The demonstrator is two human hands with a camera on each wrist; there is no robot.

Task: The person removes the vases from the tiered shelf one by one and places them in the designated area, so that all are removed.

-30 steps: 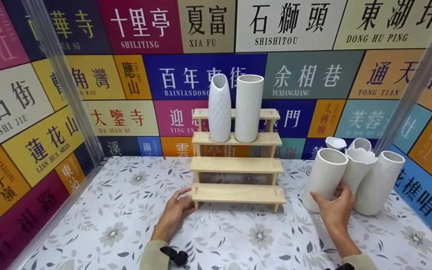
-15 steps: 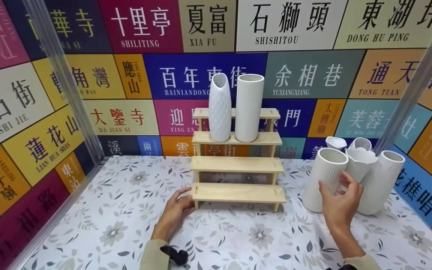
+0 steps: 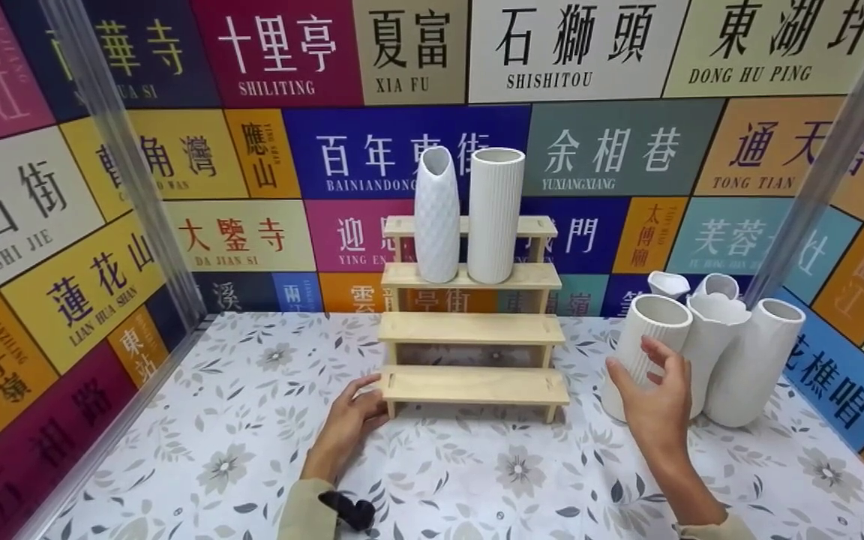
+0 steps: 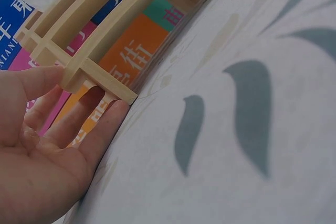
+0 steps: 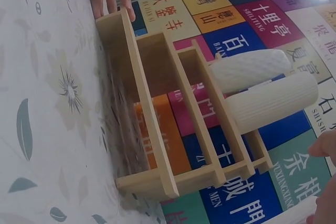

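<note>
A tiered wooden display stand [image 3: 473, 386] stands on the table. My left hand [image 3: 349, 421] holds the left end of its lowest step. In the left wrist view the thumb [image 4: 44, 81] lies on the step's corner and the fingers [image 4: 107, 129] reach round the leg. My right hand [image 3: 657, 405] is raised in front of a white ribbed vase [image 3: 661, 311], thumb and fingers spread apart; I cannot tell whether they touch it. A white diamond-textured vase [image 3: 436, 225] and another ribbed vase [image 3: 496, 217] stand upright on the stand's third step.
Behind the near ribbed vase is a close group: a scalloped-rim vase [image 3: 709, 352], a smooth tall vase [image 3: 758, 367] and two more, mostly hidden. Patterned sign walls [image 3: 631, 142] enclose the back and sides. A floral cloth [image 3: 252, 480] covers the table.
My right hand has come away from low on the ribbed vase, moving up and then left across its front. The vase stays in place. My left hand has not moved.
</note>
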